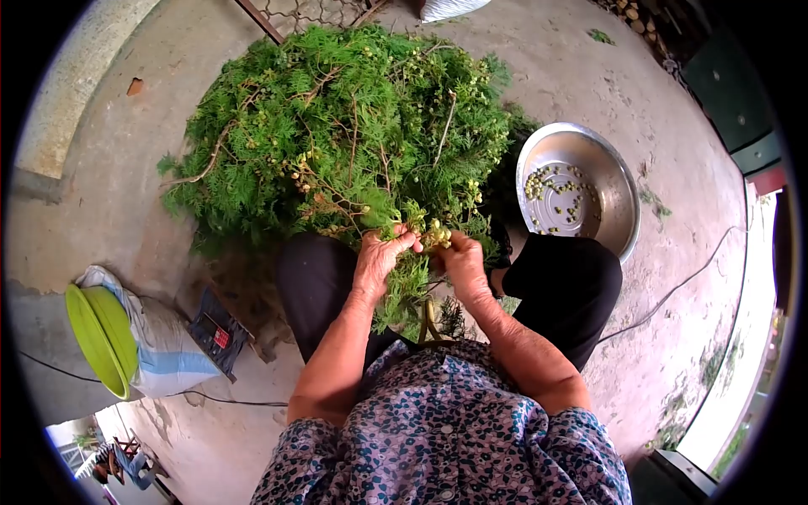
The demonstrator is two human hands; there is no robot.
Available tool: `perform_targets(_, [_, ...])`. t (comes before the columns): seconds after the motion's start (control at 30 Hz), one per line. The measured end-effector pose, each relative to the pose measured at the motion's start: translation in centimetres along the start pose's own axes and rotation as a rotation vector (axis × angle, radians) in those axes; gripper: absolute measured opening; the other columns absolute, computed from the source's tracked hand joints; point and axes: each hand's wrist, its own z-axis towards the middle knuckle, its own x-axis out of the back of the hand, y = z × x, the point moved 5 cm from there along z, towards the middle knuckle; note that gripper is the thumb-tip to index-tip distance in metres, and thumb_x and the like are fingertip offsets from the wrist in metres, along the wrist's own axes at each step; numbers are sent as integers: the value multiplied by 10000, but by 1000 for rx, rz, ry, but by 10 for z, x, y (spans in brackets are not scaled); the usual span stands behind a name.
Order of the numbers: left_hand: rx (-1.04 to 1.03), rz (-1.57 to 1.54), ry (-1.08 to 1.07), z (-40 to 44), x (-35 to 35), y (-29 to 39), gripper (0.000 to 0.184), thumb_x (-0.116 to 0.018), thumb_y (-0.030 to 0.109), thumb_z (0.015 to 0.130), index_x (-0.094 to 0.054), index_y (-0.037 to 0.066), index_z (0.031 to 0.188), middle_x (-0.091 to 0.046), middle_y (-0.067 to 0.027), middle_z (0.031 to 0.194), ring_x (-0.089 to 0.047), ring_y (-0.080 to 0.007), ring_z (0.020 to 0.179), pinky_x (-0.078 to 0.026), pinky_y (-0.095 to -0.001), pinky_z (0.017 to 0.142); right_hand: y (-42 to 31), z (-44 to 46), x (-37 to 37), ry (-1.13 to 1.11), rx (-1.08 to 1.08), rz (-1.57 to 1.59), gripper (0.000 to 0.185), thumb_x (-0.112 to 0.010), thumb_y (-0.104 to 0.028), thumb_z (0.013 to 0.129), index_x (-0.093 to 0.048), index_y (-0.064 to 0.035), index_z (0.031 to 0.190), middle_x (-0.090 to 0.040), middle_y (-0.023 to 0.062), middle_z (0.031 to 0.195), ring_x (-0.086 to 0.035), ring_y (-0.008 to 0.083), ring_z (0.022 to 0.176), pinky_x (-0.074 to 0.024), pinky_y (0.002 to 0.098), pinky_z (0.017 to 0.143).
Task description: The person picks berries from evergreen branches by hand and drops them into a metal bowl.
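Note:
My left hand [383, 259] is closed on a green evergreen sprig [402, 273] with flat, feathery leaves, held between my knees. Close beside it, my right hand [465, 263] pinches at a cluster of small yellow-green cones [437, 235] on the sprig. My fingertips partly hide the cones. In front of both hands lies a large heap of cut evergreen branches [337, 126], with brown twigs and more cones among the leaves. To the right of the heap, a metal basin [620, 189] holds many small green cones scattered over its bottom.
At the left, a lime-green plastic basin [84, 341] leans against a white and blue sack [168, 349]. A cable [673, 290] runs over the concrete floor at the right. Stacked firewood [640, 21] is at the far right, and a white sack [450, 7] at the top.

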Motion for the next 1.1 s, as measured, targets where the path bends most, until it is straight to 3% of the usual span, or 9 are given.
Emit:
perform_targets(0.03, [114, 18, -79, -1, 2, -4, 181, -682, 248, 754, -653, 79, 697, -465, 3, 1020, -444, -143, 1043, -279, -320, 917, 1, 5, 10, 110, 37, 87, 172, -491, 7, 869, -621, -25, 976, -638, 22, 778, -541, 55, 558, -407, 201, 456])
perform_targets(0.17, [104, 59, -91, -6, -4, 0, 157, -666, 233, 764, -641, 78, 764, -490, -23, 995, -488, -148, 994, -348, -331, 862, -15, 17, 17, -125, 125, 105, 146, -581, -95, 859, -628, -15, 972, -641, 3, 811, -552, 75, 774, -434, 241, 741])
perform_targets(0.2, [105, 62, -93, -7, -7, -1, 157, -666, 233, 764, -641, 78, 764, -490, -23, 995, -488, -148, 994, -348, -331, 862, -14, 20, 19, -122, 124, 107, 146, -581, -95, 859, -628, -15, 972, -641, 3, 811, -552, 75, 774, -434, 241, 741])
perform_targets(0.27, [3, 18, -124, -7, -13, 4, 117, -602, 131, 768, -640, 36, 824, -618, -41, 652, -560, -123, 660, -403, -272, 675, -7, 21, 6, -475, 29, 189, 152, -607, -108, 845, -630, -11, 960, -644, 13, 803, -561, 81, 770, -440, 235, 707])
perform_targets(0.4, [-15, 165, -129, -10, -19, 11, 130, -591, 141, 773, -642, 34, 824, -618, -41, 646, -544, -115, 626, -397, -270, 650, -14, 16, -6, -468, 73, 252, 126, -650, -130, 810, -630, -10, 845, -642, 51, 740, -601, 132, 636, -449, 249, 604])
perform_targets(0.47, [87, 258, -139, -8, -15, 7, 215, -643, 203, 767, -560, 48, 891, -599, -63, 707, -563, -149, 770, -397, -312, 777, -11, 17, -4, -438, 78, 262, 116, -653, -126, 803, -621, -14, 798, -639, 63, 711, -604, 151, 593, -452, 256, 584])
perform_targets(0.67, [-15, -3, -302, -15, -26, 15, 214, -602, 239, 775, -607, 32, 723, -595, -30, 690, -557, -146, 764, -381, -283, 775, -9, 10, 1, -474, -60, 491, 89, -582, -87, 848, -616, -5, 858, -645, 78, 762, -618, 166, 683, -490, 271, 644])
perform_targets(0.83, [33, -103, -223, -5, -21, -8, 221, -579, 242, 788, -656, 36, 805, -618, -33, 782, -550, -131, 815, -382, -281, 779, 1, 14, 11, -397, -180, 505, 231, -610, -123, 836, -570, -37, 1047, -649, 56, 859, -619, 156, 784, -488, 282, 744])
perform_targets(1.1, [21, -28, -203, 0, -19, -12, 258, -570, 272, 773, -651, 39, 847, -638, -32, 765, -565, -137, 747, -401, -293, 757, 7, 19, 8, -380, -126, 426, 235, -674, -211, 800, -614, -85, 990, -634, -25, 830, -567, 105, 777, -423, 262, 694])
